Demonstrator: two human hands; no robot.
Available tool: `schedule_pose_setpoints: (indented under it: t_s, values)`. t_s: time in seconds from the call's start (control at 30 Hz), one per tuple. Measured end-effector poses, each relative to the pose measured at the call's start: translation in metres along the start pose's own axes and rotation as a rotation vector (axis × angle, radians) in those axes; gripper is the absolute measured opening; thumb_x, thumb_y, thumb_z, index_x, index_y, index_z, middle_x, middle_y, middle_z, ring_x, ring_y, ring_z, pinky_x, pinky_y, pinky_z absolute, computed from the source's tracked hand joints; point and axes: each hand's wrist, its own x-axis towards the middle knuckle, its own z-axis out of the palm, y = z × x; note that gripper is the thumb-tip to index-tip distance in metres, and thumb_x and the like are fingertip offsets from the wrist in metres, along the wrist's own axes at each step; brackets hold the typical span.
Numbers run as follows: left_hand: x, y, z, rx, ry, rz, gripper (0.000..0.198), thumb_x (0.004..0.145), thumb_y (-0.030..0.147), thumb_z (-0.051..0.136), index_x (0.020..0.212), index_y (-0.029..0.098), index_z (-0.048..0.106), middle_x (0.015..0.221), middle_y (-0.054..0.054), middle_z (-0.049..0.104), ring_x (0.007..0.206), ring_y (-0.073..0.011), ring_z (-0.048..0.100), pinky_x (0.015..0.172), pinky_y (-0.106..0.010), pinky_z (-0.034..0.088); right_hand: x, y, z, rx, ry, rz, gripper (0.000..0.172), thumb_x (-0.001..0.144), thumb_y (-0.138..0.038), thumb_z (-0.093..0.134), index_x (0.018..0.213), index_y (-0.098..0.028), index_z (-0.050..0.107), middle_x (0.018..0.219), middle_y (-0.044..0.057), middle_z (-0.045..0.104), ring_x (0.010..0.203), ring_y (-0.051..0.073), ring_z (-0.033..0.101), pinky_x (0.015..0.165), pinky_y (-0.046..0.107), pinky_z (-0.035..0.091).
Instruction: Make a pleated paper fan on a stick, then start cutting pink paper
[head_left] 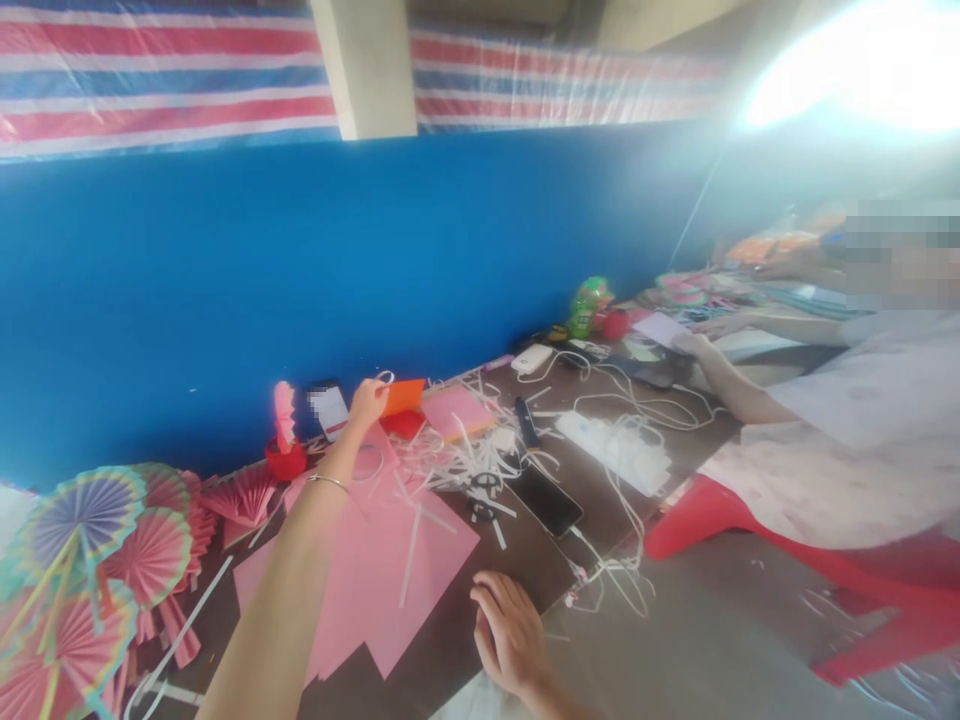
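My left hand reaches across to the back of the table, its fingers closed on the near edge of an orange paper piece. A small white strip loop shows just above those fingers. Large pink paper sheets lie under and beside my left forearm. My right hand rests at the table's front edge with fingers loosely bent and apart, holding nothing. Close to the orange piece are a red paper piece and a stack of pink paper.
White paper strips litter the middle. A black phone with a white cable lies right of them. Folded paper fans crowd the left. A blue wall stands behind. On the right, a person handles paper beside a red chair.
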Motion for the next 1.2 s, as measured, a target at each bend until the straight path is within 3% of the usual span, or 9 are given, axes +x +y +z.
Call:
schedule_pose_setpoints:
  t_s: [0.2, 0.33, 0.43, 0.53, 0.7, 0.83, 0.97, 1.03, 1.2]
  values:
    - [0.002, 0.004, -0.024, -0.02, 0.171, 0.006, 0.034, 0.091, 0.025, 0.033, 0.113, 0.016, 0.058, 0.104, -0.011, 0.063, 0.102, -0.0229, 0.055, 0.092, -0.036, 0.037, -0.002, 0.003, 0.002, 0.02, -0.019, -0.004, 0.023, 0.074, -0.011, 0.041, 0.09, -0.019, 0.055, 0.096, 0.007, 0.057, 0.087, 0.019, 0.051, 0.076, 0.033, 0.04]
    - [-0.006, 0.009, -0.03, -0.072, 0.125, 0.044, 0.032, 0.09, 0.026, 0.038, 0.118, 0.017, 0.051, 0.102, -0.008, 0.066, 0.096, -0.0192, 0.059, 0.085, -0.03, 0.043, -0.002, 0.005, 0.004, 0.03, -0.01, -0.01, 0.023, 0.075, -0.01, 0.041, 0.091, -0.02, 0.055, 0.096, 0.007, 0.057, 0.088, 0.019, 0.051, 0.077, 0.033, 0.039]
    - [-0.011, 0.01, -0.028, -0.064, 0.066, 0.05, 0.029, 0.09, 0.029, 0.038, 0.111, 0.019, 0.056, 0.099, -0.006, 0.067, 0.089, -0.0188, 0.061, 0.078, -0.029, 0.046, -0.001, 0.004, 0.001, 0.022, -0.011, -0.023, 0.023, 0.074, -0.011, 0.041, 0.09, -0.02, 0.055, 0.095, 0.007, 0.057, 0.087, 0.019, 0.051, 0.076, 0.032, 0.039]
    - [-0.014, 0.01, -0.023, -0.043, 0.004, 0.091, 0.029, 0.09, 0.027, 0.037, 0.103, 0.02, 0.062, 0.114, -0.007, 0.061, 0.106, -0.0199, 0.054, 0.091, -0.032, 0.041, 0.001, 0.002, -0.002, 0.009, -0.012, -0.03, 0.022, 0.074, -0.011, 0.041, 0.088, -0.02, 0.055, 0.094, 0.006, 0.056, 0.085, 0.019, 0.051, 0.075, 0.032, 0.039]
    - [-0.025, 0.013, -0.009, -0.002, -0.205, 0.188, 0.022, 0.081, 0.027, 0.052, 0.096, 0.022, 0.067, 0.133, -0.006, 0.047, 0.121, -0.0249, 0.042, 0.101, -0.038, 0.033, 0.001, 0.0, -0.002, 0.016, -0.011, -0.017, 0.022, 0.073, -0.01, 0.041, 0.087, -0.019, 0.055, 0.094, 0.007, 0.056, 0.085, 0.019, 0.05, 0.076, 0.033, 0.039]
    - [-0.038, 0.037, 0.011, 0.024, -0.31, 0.249, 0.038, 0.079, 0.037, 0.054, 0.111, 0.016, 0.059, 0.137, -0.012, 0.04, 0.129, -0.0312, 0.029, 0.104, -0.047, 0.024, 0.0, 0.0, -0.001, 0.015, -0.015, -0.017, 0.021, 0.071, -0.01, 0.042, 0.087, -0.019, 0.054, 0.093, 0.006, 0.056, 0.085, 0.019, 0.05, 0.075, 0.033, 0.039]
    - [-0.048, 0.077, 0.037, -0.008, -0.406, 0.334, 0.046, 0.076, 0.041, 0.058, 0.116, 0.019, 0.054, 0.119, -0.011, 0.056, 0.114, -0.0263, 0.048, 0.099, -0.038, 0.034, 0.0, 0.0, -0.005, -0.004, -0.026, -0.034, 0.023, 0.071, -0.01, 0.042, 0.089, -0.019, 0.054, 0.095, 0.006, 0.056, 0.085, 0.019, 0.051, 0.076, 0.032, 0.04]
    - [-0.051, 0.093, 0.05, -0.014, -0.445, 0.336, 0.048, 0.071, 0.042, 0.063, 0.113, 0.019, 0.056, 0.113, -0.013, 0.06, 0.108, -0.0288, 0.052, 0.094, -0.039, 0.037, -0.001, 0.0, -0.005, -0.013, -0.018, -0.032, 0.024, 0.071, -0.01, 0.042, 0.089, -0.02, 0.054, 0.094, 0.006, 0.056, 0.085, 0.018, 0.052, 0.076, 0.032, 0.04]
    - [-0.048, 0.106, 0.068, -0.003, -0.475, 0.229, 0.017, 0.076, 0.026, 0.056, 0.084, 0.016, 0.067, 0.086, -0.016, 0.067, 0.09, -0.0303, 0.062, 0.081, -0.04, 0.043, -0.008, 0.008, 0.013, -0.01, 0.069, -0.054, 0.029, 0.064, -0.006, 0.044, 0.087, -0.021, 0.053, 0.091, 0.004, 0.058, 0.089, 0.019, 0.053, 0.078, 0.031, 0.041]
